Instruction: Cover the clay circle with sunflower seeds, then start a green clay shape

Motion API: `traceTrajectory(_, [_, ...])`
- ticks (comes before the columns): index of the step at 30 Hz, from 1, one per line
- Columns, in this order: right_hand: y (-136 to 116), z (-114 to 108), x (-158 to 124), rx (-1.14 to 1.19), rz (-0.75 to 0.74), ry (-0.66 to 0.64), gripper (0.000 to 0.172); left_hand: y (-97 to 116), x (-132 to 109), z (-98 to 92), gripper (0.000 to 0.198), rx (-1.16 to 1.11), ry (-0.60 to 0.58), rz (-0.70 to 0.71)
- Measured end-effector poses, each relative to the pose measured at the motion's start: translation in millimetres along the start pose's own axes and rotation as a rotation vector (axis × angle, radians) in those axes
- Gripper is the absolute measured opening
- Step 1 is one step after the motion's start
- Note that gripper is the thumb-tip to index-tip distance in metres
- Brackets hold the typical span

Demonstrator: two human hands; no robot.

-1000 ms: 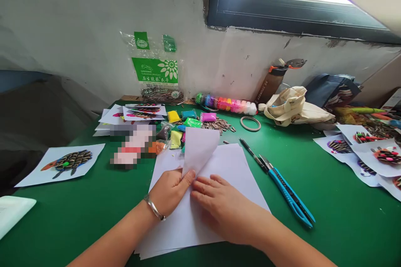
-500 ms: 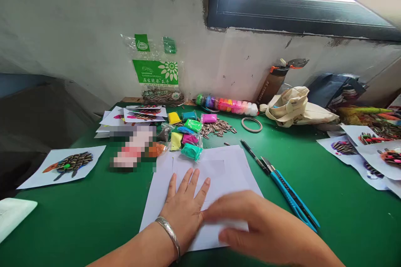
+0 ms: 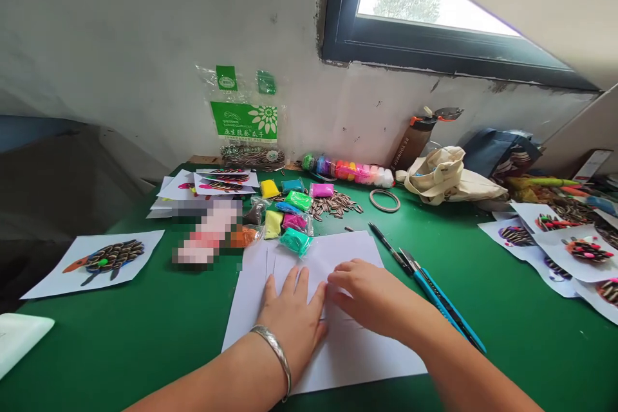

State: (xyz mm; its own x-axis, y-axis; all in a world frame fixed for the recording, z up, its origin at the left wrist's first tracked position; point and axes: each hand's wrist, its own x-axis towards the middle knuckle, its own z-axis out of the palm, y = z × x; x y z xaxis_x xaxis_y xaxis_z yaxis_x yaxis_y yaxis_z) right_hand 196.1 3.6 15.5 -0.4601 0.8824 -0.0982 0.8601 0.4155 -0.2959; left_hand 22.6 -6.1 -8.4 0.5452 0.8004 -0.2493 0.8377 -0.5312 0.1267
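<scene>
A stack of white paper sheets (image 3: 355, 360) lies on the green table top (image 3: 145, 347), with a fold line visible on the top sheet. My left hand (image 3: 292, 315) rests flat on the paper, fingers spread, with a silver bangle (image 3: 275, 353) on its wrist. My right hand (image 3: 367, 293) lies on the sheet to the right of it, fingers slightly curled, touching the paper. Neither hand visibly grips anything. Two blue-handled craft knives (image 3: 447, 302) lie just right of my right hand, apart from the paper.
Packets of coloured clay (image 3: 295, 239) touch the paper's far edge. Near them lie loose sunflower seeds (image 3: 333, 206) and a pixelated object (image 3: 207, 235). Seed-and-clay pictures (image 3: 586, 251) lie on both sides. A cloth bag (image 3: 451, 177), bottle (image 3: 415, 145) and tape roll (image 3: 385, 200) stand farther back.
The paper flap raised a second ago is now down. My right hand has moved up from the near edge of the paper, and the view has tilted slightly.
</scene>
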Motion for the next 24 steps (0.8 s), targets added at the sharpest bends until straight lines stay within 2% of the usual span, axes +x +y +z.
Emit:
traceTrajectory(2, [-4, -8, 15, 0.004, 0.046, -0.003, 0.017, 2, 2, -0.9, 0.056, 0.028, -0.02, -0.006])
traceTrajectory(5, [-12, -11, 44, 0.081, 0.088, 0.155, 0.024, 2, 4, -2.1, 0.062, 0.044, -0.054, -0.024])
traceTrajectory(8, [-16, 1, 68, 0.113, 0.11, 0.247, 0.03, -2, 3, 1.5, 0.062, -0.018, -0.044, 0.001])
traceTrajectory(10, [-15, 14, 78, 0.09, 0.109, 0.257, 0.034, -6, 1, 6.1, 0.065, -0.07, -0.002, 0.023])
traceTrajectory(16, [-9, 41, 85, 0.028, 0.073, 0.332, 0.041, -13, 1, 15.7, 0.067, -0.12, 0.043, 0.058])
traceTrajectory(20, [-2, 42, 85, 0.082, 0.052, 0.416, 0.045, -16, -2, 15.3, 0.063, -0.094, 0.098, 0.092])
traceTrajectory(24, [12, 37, 82, 0.273, 0.072, 0.524, 0.051, -19, -6, 5.1, 0.042, -0.088, 0.199, 0.165])
